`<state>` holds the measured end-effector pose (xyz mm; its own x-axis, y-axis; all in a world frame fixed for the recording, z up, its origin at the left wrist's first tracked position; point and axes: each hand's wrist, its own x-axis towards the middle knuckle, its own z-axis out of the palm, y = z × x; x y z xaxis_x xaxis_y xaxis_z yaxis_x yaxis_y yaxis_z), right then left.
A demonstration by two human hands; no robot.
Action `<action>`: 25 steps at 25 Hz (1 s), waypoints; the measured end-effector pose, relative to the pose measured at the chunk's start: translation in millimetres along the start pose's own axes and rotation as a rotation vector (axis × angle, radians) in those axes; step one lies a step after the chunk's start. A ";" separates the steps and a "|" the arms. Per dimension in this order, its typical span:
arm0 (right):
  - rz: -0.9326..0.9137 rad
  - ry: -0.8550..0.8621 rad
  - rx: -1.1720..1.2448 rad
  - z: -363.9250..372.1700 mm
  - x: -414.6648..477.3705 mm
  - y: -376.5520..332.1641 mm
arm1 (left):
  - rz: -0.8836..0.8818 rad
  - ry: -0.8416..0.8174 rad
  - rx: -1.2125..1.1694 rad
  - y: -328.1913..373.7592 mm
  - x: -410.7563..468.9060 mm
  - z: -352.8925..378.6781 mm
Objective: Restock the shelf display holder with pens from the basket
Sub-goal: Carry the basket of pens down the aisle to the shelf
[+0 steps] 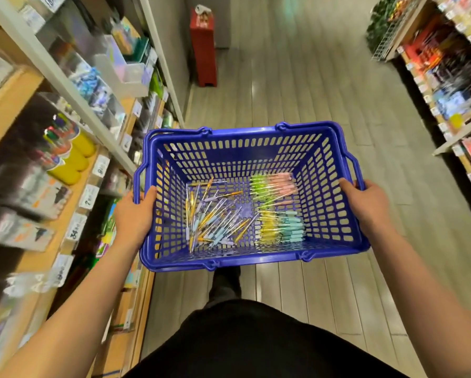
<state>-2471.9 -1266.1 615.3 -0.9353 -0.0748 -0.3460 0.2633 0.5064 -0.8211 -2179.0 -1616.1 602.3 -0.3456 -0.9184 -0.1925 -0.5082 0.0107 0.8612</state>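
I carry a blue plastic basket (245, 137) in front of me at waist height. My left hand (134, 212) grips its left rim and my right hand (368, 204) grips its right rim. On the basket floor lie several loose pens (215, 216) in yellow, lilac and light blue on the left. To the right are bundled pens: green and pink (274, 185) at the back, yellow and teal (282, 227) at the front. Stationery shelves (65, 165) run along my left; I cannot tell which holder there is the display holder, as the shelves are blurred.
A grey plank floor aisle (297, 85) stretches ahead. A red stand (203, 47) sits at the far end by the left shelving. More stocked shelves (447, 77) line the right side. My dark-clothed legs show below the basket.
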 end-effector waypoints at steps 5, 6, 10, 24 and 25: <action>0.008 0.012 -0.006 57.2 92.7 -57.5 | -0.005 -0.008 -0.044 28.2 114.5 43.7; 0.008 0.017 -0.007 69.2 112.0 -72.0 | -0.011 -0.016 -0.053 35.2 139.6 52.2; 0.000 0.012 -0.013 106.1 180.7 -130.1 | -0.053 -0.013 -0.036 64.7 221.3 78.2; -0.150 -0.183 -0.094 252.7 454.4 -294.7 | -0.179 0.276 -0.045 140.2 412.4 171.6; -0.166 -0.211 -0.118 264.5 476.1 -308.3 | -0.193 0.315 -0.046 143.5 417.1 179.0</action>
<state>-2935.7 -1685.0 583.7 -0.8902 -0.3359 -0.3079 0.0697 0.5674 -0.8205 -2537.3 -1926.8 561.4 0.0166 -0.9786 -0.2052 -0.5014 -0.1857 0.8450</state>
